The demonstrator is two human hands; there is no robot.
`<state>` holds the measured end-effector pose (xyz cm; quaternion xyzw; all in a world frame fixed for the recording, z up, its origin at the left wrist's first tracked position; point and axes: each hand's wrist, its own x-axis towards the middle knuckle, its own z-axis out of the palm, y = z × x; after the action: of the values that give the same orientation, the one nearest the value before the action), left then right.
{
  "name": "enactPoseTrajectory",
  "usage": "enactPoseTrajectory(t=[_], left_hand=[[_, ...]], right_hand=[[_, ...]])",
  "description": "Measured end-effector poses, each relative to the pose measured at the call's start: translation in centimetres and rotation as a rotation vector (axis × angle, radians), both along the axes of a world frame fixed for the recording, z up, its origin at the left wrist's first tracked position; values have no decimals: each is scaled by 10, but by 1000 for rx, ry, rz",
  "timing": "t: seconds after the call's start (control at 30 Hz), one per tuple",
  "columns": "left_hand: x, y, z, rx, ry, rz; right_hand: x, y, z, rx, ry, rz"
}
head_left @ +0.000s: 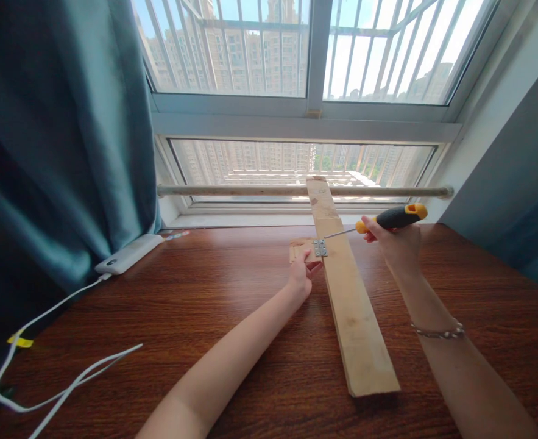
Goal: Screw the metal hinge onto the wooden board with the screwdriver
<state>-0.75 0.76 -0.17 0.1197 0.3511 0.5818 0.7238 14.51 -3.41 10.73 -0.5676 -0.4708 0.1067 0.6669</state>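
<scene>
"far left?"
"left hand [300, 281] clamped on the small wood piece [298, 252], above the brown table [223, 274]."
"then?"
"hinge [320, 247] spanning it and the long board [353, 305]."
"and right?"
"right hand [396, 242] closed around the screwdriver [397, 217], tip at the hinge."

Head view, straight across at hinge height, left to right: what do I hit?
Teal curtain → white corded device → small wooden piece, gripped by the left hand → metal hinge → long wooden board → right hand, holding the screwdriver → wall.
</scene>
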Motion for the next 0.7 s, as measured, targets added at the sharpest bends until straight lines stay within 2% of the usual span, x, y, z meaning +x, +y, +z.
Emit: enactPoseTrajectory(t=[0.17,0.4,0.57,0.7], left_hand=[[1,1,-3,15,-17,3],[1,0,0,16,-3,9],[1,-1,1,8,-5,16],[1,-1,1,14,-4,10]], right_hand=[[-1,-2,0,-51,-92,3],[-4,-1,-2,-33,-83,61],[-2,-1,3,-21,132,372],[9,-8,13,-146,148,587]])
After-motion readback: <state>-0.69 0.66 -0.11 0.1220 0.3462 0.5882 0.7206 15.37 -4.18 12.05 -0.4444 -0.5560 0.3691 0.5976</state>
